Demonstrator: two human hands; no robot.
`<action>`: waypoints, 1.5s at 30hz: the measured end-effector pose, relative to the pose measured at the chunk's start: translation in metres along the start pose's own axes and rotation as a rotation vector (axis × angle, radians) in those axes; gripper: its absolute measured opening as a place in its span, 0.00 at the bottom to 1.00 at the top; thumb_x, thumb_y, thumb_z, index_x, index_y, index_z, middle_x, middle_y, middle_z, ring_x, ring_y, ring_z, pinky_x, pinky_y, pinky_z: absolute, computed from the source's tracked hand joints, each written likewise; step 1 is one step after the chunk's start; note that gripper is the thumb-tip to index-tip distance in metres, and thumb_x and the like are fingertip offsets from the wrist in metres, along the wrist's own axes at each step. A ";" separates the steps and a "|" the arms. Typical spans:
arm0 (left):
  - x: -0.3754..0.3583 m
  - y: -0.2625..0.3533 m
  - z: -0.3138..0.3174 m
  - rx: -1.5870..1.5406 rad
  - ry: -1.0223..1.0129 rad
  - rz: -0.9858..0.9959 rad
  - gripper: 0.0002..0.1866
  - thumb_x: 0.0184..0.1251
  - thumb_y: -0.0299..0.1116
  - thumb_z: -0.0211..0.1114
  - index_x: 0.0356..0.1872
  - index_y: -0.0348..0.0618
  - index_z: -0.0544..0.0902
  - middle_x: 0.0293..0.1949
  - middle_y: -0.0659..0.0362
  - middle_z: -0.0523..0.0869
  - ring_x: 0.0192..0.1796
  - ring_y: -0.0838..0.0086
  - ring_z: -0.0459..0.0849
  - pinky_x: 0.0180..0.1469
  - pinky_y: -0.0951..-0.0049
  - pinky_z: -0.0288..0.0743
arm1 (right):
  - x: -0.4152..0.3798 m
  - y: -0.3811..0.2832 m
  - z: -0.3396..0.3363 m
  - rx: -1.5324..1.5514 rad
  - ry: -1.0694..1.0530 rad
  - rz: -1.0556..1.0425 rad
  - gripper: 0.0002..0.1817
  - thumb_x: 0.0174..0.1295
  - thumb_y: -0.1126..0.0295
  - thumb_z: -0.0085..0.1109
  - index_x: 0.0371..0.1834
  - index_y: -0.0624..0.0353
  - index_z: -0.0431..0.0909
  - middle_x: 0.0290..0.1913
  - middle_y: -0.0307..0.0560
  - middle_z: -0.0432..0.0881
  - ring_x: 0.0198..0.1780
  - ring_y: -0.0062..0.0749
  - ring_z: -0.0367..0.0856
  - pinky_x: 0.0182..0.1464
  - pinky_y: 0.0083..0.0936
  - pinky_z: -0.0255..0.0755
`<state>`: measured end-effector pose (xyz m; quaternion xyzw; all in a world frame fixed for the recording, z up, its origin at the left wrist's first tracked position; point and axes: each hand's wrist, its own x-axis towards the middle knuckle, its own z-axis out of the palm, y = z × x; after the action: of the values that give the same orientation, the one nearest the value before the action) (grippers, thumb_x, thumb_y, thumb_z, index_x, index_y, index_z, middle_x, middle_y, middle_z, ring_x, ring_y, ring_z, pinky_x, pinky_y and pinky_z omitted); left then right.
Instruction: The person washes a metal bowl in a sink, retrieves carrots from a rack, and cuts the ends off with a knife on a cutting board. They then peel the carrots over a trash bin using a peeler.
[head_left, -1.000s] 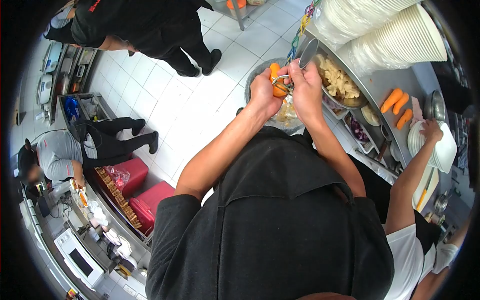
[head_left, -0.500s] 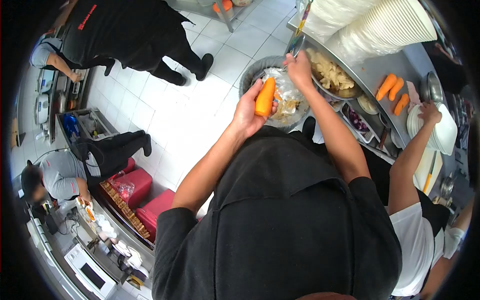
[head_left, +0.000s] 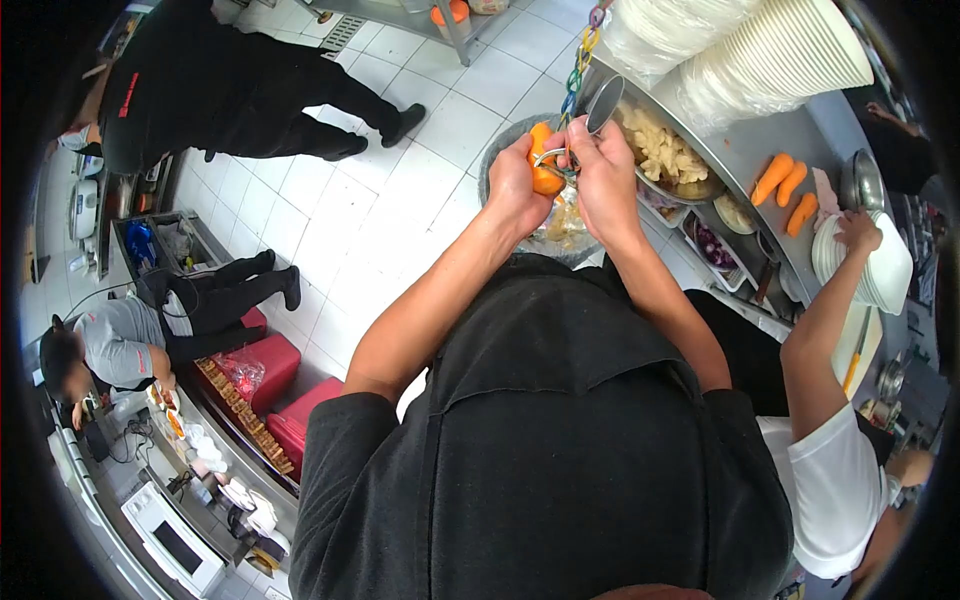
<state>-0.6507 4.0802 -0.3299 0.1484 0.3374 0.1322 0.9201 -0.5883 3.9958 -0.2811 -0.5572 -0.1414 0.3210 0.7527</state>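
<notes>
My left hand (head_left: 517, 186) is closed around an orange carrot (head_left: 547, 180), over a lined bin (head_left: 493, 147). Close beside it, my right hand (head_left: 604, 175) pinches a metal tool (head_left: 549, 156) with a loop that lies against the carrot. A multicoloured chain (head_left: 576, 75) runs up from the right hand. A dark oval metal piece (head_left: 605, 104) stands just above the right fingers; whether it belongs to the tool is unclear. Just right of my right hand sits a bowl of pale peeled pieces (head_left: 664, 148).
Several carrots (head_left: 772, 179) lie on the metal counter (head_left: 735, 150) at right, near stacked white containers (head_left: 790, 50). A co-worker's hand (head_left: 858, 231) touches white plates (head_left: 880, 265). Two people stand at left, near red bins (head_left: 262, 372).
My right hand has come down and left to the carrot with the metal tool. The carrot is now more upright and partly covered. The co-workers at left have shifted.
</notes>
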 end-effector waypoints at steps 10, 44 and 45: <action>-0.013 0.001 0.013 -0.042 0.091 -0.013 0.19 0.79 0.39 0.36 0.55 0.41 0.73 0.34 0.61 0.77 0.35 0.73 0.75 0.47 0.66 0.74 | -0.005 0.002 0.003 -0.092 -0.014 -0.074 0.06 0.73 0.69 0.49 0.43 0.60 0.70 0.34 0.46 0.82 0.33 0.19 0.69 0.39 0.19 0.67; -0.009 0.007 0.008 -0.131 0.009 0.018 0.17 0.79 0.38 0.37 0.52 0.39 0.71 0.40 0.56 0.78 0.40 0.72 0.77 0.45 0.67 0.74 | -0.004 -0.007 0.011 -0.105 -0.018 -0.098 0.04 0.73 0.72 0.49 0.41 0.61 0.69 0.32 0.44 0.83 0.30 0.16 0.71 0.36 0.17 0.69; -0.009 0.007 0.007 -0.131 -0.002 0.023 0.17 0.79 0.38 0.37 0.52 0.38 0.71 0.41 0.56 0.78 0.40 0.71 0.77 0.45 0.67 0.74 | -0.004 -0.007 0.012 -0.118 -0.024 -0.106 0.04 0.73 0.72 0.49 0.41 0.61 0.69 0.32 0.44 0.83 0.30 0.15 0.71 0.36 0.17 0.69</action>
<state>-0.6538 4.0822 -0.3173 0.0916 0.3254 0.1643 0.9267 -0.5964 4.0009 -0.2698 -0.5885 -0.1985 0.2784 0.7327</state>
